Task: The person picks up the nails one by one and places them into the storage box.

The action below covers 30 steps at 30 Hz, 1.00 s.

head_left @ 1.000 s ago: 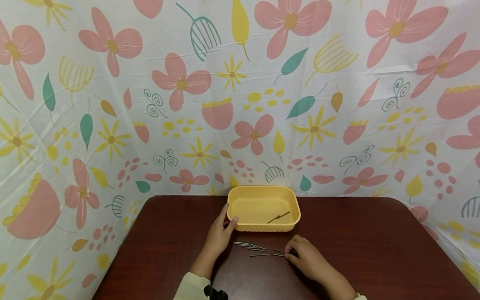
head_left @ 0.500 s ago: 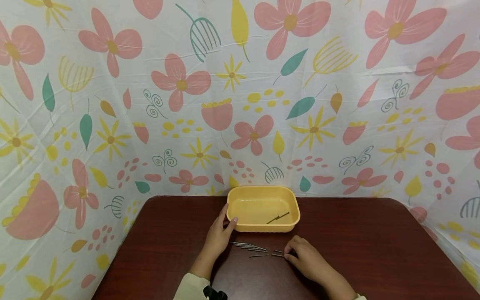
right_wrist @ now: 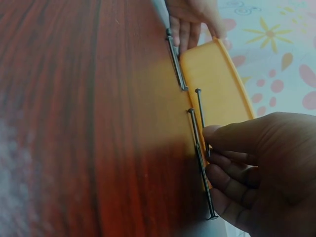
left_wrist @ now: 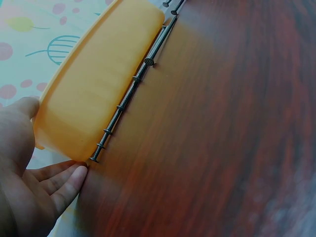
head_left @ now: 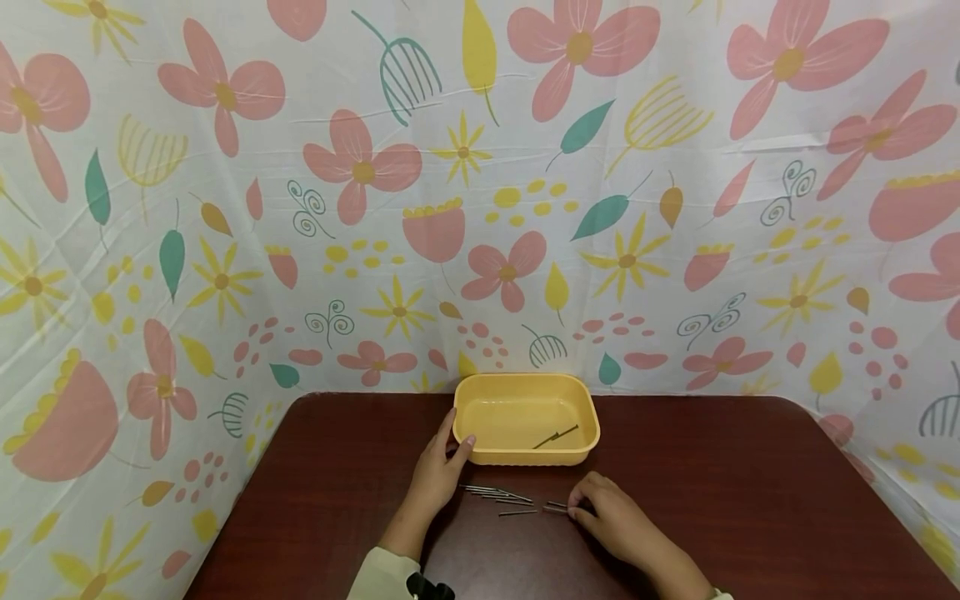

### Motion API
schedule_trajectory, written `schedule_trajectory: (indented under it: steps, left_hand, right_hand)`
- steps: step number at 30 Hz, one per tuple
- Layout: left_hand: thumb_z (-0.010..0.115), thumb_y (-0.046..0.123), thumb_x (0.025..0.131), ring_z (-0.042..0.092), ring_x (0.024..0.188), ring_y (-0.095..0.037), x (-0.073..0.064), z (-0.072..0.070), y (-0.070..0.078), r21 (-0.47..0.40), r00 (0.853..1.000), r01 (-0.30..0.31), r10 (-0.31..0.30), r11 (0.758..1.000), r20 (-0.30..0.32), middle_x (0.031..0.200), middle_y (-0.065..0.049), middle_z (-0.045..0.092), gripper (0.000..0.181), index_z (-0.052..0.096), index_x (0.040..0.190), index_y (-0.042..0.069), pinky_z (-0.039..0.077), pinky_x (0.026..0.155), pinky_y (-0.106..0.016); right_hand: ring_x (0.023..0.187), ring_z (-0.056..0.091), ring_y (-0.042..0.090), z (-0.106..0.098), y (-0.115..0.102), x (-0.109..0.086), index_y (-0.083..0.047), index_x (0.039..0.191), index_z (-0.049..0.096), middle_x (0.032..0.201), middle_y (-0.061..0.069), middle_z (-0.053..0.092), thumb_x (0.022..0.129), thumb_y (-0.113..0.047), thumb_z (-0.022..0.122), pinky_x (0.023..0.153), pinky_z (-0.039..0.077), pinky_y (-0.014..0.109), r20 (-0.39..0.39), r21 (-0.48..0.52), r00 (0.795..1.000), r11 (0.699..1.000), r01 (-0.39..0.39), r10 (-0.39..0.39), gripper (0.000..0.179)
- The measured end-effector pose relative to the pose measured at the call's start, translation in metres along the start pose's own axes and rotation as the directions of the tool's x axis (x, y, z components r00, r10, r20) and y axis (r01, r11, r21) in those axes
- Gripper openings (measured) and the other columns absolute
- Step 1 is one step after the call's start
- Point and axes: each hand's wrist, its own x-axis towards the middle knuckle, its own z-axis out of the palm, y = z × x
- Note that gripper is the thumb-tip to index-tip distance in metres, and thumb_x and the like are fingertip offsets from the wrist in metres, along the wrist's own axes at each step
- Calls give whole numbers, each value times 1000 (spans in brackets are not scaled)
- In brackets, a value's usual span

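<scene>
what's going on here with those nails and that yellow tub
A person is handling loose nails at a table. The right hand pinches a nail in front of the yellow tub; whether it is lifted off the table is hard to tell. The left hand rests against the tub's left end. More nails lie on the table, and some are inside the tub.

left hand (head_left: pixel 437 467): holds yellow tray (head_left: pixel 487 457) | right hand (head_left: pixel 609 512): pinches nail (head_left: pixel 556 509) | loose nails (head_left: pixel 498 492) between
</scene>
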Motion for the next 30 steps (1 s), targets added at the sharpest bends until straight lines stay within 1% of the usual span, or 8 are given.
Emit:
schedule_trajectory:
  steps: [6,9,13,18,21,25,28,30]
  left_hand:
    - [48,65,99,58,130,-34,-1,1,0,-11,1000,2,-2,1000,7,161,-13,38,75,21,162,34,52,99,-54]
    - [47,65,99,58,131,-35,-2,1,1,-16,1000,4,-4,1000,8,161,-13,37,75,21,162,34,52,99,-54]
    - [47,65,99,57,131,-35,-2,1,1,-11,1000,1,-1,1000,2,161,-14,38,75,22,162,33,51,100,-55]
    - [48,64,99,58,130,-36,-2,1,1,-5,1000,-2,2,1000,-4,160,-15,39,75,23,162,33,50,100,-56]
    - [49,64,99,58,130,-35,-2,0,1,-6,1000,-2,2,1000,-4,160,-14,40,75,23,162,33,51,100,-54]
    - [49,63,99,59,129,-35,-1,1,1,-7,1000,-2,2,1000,-7,159,-15,40,75,23,162,31,52,99,-54]
    - [49,63,100,59,129,-35,-2,1,2,-7,1000,-1,1,1000,-7,160,-15,40,75,23,162,31,52,99,-54]
    - [49,63,100,58,129,-35,-2,1,2,-5,1000,0,0,1000,-5,160,-14,39,74,23,162,32,51,99,-54]
  right_hand:
    - [88,50,1,-2,0,0,-25,87,63,91,-13,53,93,-15,73,77,48,26,7,19,1000,1000,-1,1,16]
    - [90,51,1,-4,-2,1,-26,88,64,92,-13,53,93,-16,73,79,49,26,-11,23,1000,1000,4,-4,15]
    - [91,53,3,-7,-4,2,-27,88,64,92,-14,54,92,-15,74,80,51,28,-85,17,996,999,40,-38,16]
    - [90,52,2,-4,-6,4,-27,87,64,92,-15,53,90,-15,77,78,50,27,-194,-15,976,995,94,-95,18]
    - [90,51,1,-2,-7,6,-28,86,63,92,-16,52,89,-14,78,78,49,27,-220,-18,971,996,90,-92,20]
    - [91,50,2,-6,-11,10,-29,85,62,94,-14,52,89,-13,77,78,49,26,-230,11,972,999,53,-49,23]
    - [89,50,2,-10,-13,12,-27,86,64,95,-13,53,90,-13,76,77,49,25,-237,25,971,999,48,-40,19]
    - [88,51,2,-12,-14,13,-25,87,66,94,-13,53,91,-13,76,77,49,25,-248,27,967,998,59,-51,16]
